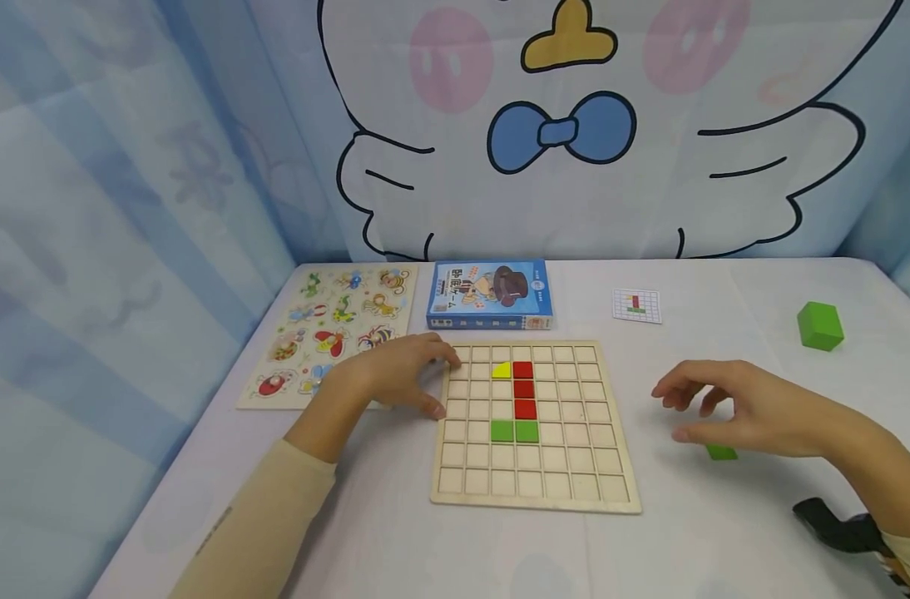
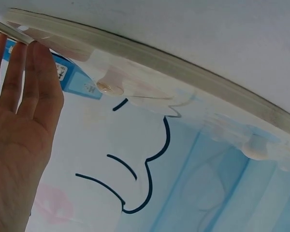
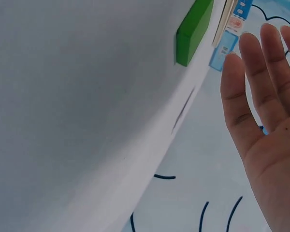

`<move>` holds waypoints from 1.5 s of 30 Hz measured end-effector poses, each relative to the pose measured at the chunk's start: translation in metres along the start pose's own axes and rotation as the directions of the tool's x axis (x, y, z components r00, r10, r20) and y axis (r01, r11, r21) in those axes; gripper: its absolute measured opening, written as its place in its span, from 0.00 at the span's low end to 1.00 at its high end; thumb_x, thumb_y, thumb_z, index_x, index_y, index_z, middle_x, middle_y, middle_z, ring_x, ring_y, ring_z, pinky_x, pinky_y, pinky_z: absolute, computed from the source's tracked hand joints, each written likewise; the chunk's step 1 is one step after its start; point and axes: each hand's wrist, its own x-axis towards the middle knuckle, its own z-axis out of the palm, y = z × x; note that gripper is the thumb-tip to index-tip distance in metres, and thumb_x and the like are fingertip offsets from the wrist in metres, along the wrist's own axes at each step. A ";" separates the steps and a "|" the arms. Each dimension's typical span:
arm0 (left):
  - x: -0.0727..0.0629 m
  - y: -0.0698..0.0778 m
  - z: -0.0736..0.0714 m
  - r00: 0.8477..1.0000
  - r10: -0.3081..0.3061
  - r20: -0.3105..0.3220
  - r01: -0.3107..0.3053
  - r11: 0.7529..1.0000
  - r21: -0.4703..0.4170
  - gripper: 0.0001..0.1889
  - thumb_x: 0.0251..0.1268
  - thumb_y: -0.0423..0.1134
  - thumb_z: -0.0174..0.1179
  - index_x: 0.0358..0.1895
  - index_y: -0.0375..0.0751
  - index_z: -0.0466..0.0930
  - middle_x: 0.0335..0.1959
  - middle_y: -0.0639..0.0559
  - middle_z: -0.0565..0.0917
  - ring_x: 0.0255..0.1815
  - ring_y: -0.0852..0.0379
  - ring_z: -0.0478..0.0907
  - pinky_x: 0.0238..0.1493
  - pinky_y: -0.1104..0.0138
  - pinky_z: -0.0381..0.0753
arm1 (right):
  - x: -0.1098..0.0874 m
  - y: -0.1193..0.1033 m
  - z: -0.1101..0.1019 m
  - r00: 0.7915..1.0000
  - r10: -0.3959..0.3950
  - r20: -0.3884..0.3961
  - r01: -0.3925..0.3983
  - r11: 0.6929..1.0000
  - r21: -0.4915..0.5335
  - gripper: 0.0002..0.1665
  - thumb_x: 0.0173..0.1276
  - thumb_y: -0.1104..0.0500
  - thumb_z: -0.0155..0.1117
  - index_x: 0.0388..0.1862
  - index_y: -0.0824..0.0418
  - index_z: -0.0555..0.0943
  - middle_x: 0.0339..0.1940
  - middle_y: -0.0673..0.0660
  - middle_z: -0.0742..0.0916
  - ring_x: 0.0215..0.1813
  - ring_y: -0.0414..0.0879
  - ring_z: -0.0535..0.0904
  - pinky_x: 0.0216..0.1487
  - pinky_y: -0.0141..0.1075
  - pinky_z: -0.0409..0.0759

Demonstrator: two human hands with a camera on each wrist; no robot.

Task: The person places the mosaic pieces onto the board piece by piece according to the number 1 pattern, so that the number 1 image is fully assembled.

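A wooden grid board (image 1: pixel 470 481) lies on the white table, with three red squares (image 1: pixel 524 388) in a column, two green squares (image 1: pixel 515 431) below and a yellow curved-edge piece (image 1: pixel 503 370) beside the top red one. At the board's left edge, the thumb and fingertips of my left hand (image 1: pixel 391 374) rest spread apart. In the left wrist view its fingers (image 2: pixel 41 82) are fairly straight. My right hand (image 1: pixel 762 408) hovers right of the board, fingers loosely bent and holding nothing. Partly hidden beneath it is a green piece (image 1: pixel 722 452), whose thickness shows as a green block (image 3: pixel 195 31) in the right wrist view.
Behind the board stands a blue game box (image 1: pixel 489 295). A wooden picture puzzle (image 1: pixel 343 308) of animals and insects lies at the left, partly under the left forearm. A small pattern card (image 1: pixel 637 305) and a green cube (image 1: pixel 820 325) are towards the back right. A black strap (image 1: pixel 840 528) hangs by the right wrist.
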 end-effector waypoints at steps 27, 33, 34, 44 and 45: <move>0.002 -0.005 0.003 1.000 0.012 -0.003 -0.012 1.000 0.004 0.37 0.52 0.56 0.79 0.67 0.61 0.76 0.77 0.54 0.68 0.79 0.50 0.61 0.79 0.52 0.62 | -0.027 0.030 -0.014 0.956 0.229 0.183 -0.228 0.973 -0.029 0.30 0.52 0.41 0.83 0.54 0.44 0.83 0.40 0.42 0.83 0.44 0.36 0.78 0.42 0.30 0.78; 0.003 -0.005 0.003 1.000 0.011 -0.014 -0.011 1.000 0.000 0.37 0.52 0.54 0.80 0.67 0.61 0.76 0.77 0.54 0.68 0.80 0.50 0.61 0.79 0.51 0.61 | -0.025 0.031 -0.012 0.937 0.270 0.220 -0.266 0.963 -0.050 0.27 0.53 0.43 0.83 0.50 0.44 0.82 0.43 0.40 0.84 0.44 0.35 0.77 0.42 0.30 0.78; 0.003 -0.005 0.003 1.000 0.011 -0.015 -0.011 1.000 0.000 0.37 0.51 0.54 0.80 0.67 0.61 0.76 0.77 0.54 0.69 0.79 0.50 0.61 0.79 0.51 0.61 | -0.025 0.031 -0.011 0.934 0.278 0.226 -0.272 0.961 -0.055 0.26 0.53 0.44 0.83 0.49 0.44 0.83 0.42 0.40 0.84 0.44 0.35 0.77 0.42 0.30 0.78; 0.002 -0.004 0.003 1.000 0.008 -0.012 -0.008 1.000 0.004 0.37 0.52 0.54 0.79 0.68 0.60 0.76 0.75 0.54 0.70 0.77 0.51 0.64 0.78 0.52 0.63 | -0.023 0.031 -0.011 0.941 0.248 0.230 -0.240 0.969 -0.063 0.15 0.60 0.46 0.79 0.44 0.39 0.84 0.40 0.38 0.84 0.42 0.34 0.76 0.40 0.30 0.79; 0.002 -0.003 0.003 1.000 0.007 -0.012 -0.007 1.000 0.002 0.37 0.52 0.54 0.79 0.68 0.60 0.76 0.75 0.55 0.70 0.77 0.51 0.64 0.78 0.52 0.63 | -0.023 0.030 -0.011 0.945 0.242 0.218 -0.233 0.970 -0.066 0.15 0.61 0.47 0.79 0.45 0.39 0.84 0.40 0.38 0.84 0.42 0.34 0.76 0.40 0.30 0.79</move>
